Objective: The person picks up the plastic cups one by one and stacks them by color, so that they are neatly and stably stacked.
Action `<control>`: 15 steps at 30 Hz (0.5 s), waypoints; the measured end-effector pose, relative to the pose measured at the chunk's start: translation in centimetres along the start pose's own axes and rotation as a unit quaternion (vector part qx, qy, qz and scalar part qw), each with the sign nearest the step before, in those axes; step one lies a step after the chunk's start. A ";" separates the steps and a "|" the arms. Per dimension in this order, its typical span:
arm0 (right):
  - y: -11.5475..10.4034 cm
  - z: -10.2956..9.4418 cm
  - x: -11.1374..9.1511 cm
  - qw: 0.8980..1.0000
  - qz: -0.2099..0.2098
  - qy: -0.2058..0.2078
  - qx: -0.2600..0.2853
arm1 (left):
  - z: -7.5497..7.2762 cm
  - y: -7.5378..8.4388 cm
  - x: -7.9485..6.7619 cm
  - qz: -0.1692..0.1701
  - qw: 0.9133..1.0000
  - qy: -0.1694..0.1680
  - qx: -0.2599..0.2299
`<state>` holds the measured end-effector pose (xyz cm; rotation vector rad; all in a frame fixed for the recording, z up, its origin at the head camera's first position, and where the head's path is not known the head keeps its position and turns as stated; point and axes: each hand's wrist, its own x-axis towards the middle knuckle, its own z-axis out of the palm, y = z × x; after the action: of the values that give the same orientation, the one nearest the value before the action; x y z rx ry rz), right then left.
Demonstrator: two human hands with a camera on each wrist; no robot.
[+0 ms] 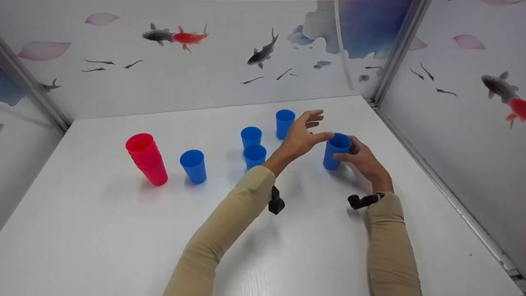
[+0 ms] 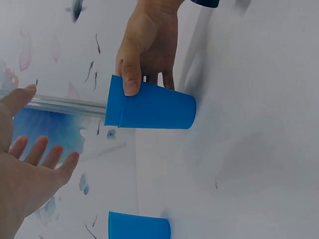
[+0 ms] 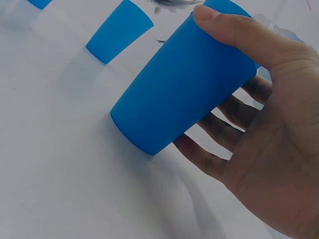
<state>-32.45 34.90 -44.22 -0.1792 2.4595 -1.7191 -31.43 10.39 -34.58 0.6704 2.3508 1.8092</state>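
My right hand holds two nested blue cups upright at the right of the table, thumb on the near side just below the rim and fingers round the far side. A second rim line shows near the top of these cups in the left wrist view. My left hand hangs to the left of them, fingers spread and holding nothing. Its thumb points at the rim, and the left wrist view shows a gap between. Behind the left hand stands another blue cup, partly covered by it.
Two blue cups stand close together mid-table, the nearer partly behind my left sleeve. Further left are a single blue cup and a stack of several red cups. Printed panels wall the table at the back and sides.
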 end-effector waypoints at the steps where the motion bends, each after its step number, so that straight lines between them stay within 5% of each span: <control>1: 0.1 0.0 0.0 1.000 0.001 0.000 -0.002 | -0.5 0.0 -0.3 0.011 1.000 -0.004 -0.002; 15: 0.2 -0.1 -0.1 1.000 -0.005 -0.005 -0.012 | -8.4 -1.2 -6.6 0.081 0.997 0.012 -0.007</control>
<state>-32.41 35.05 -44.38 -0.2023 2.4776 -1.6884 -28.66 0.03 -34.50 0.8657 2.3595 1.9043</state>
